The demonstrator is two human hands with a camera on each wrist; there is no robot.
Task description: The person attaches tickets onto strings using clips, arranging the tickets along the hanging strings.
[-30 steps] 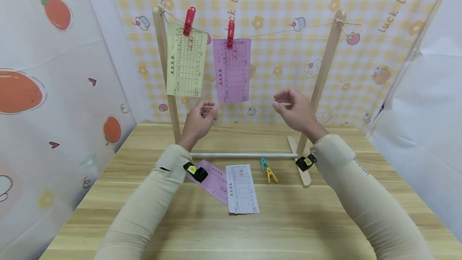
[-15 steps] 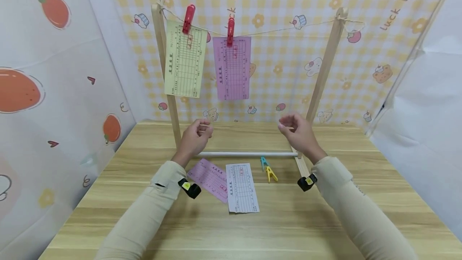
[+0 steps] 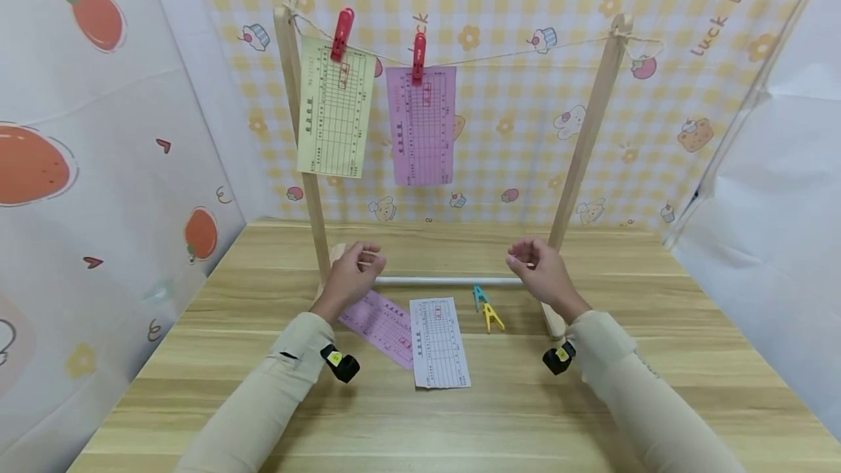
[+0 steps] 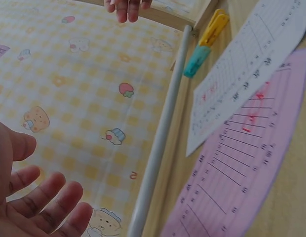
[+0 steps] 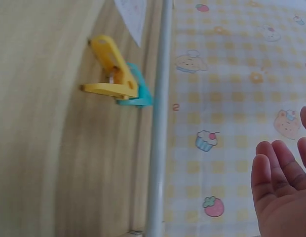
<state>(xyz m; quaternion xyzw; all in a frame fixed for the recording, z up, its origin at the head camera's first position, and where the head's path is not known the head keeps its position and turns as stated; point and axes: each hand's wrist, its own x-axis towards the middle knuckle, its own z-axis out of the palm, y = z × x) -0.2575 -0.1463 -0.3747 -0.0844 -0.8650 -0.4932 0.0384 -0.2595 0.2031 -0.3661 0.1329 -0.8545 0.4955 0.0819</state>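
My left hand [image 3: 350,276] hovers by the left post, over the upper end of a pink paper slip [image 3: 381,323], its fingers loosely bent around nothing. On the other side, my right hand [image 3: 544,272] hangs near the right post, relaxed and holding nothing. Between them a white slip [image 3: 440,345] lies on the table, overlapping the pink one's edge. A teal clothespin [image 3: 480,298] and a yellow clothespin [image 3: 491,317] lie to its right. Above, red clothespins [image 3: 342,33] pin a yellow-green slip [image 3: 335,112] and another pink slip [image 3: 422,130] to a string.
A wooden left post [image 3: 305,166] and right post [image 3: 588,137] carry the string [image 3: 506,55]. Low between the posts runs a white rod [image 3: 447,281]. Behind stands a yellow checked cloth [image 3: 512,122]; the wooden table [image 3: 499,414] extends in front.
Both hands have come down from beside the hanging slips to near the rod's height, the left also drifting slightly left. The slips and clothespins on the table stay put.
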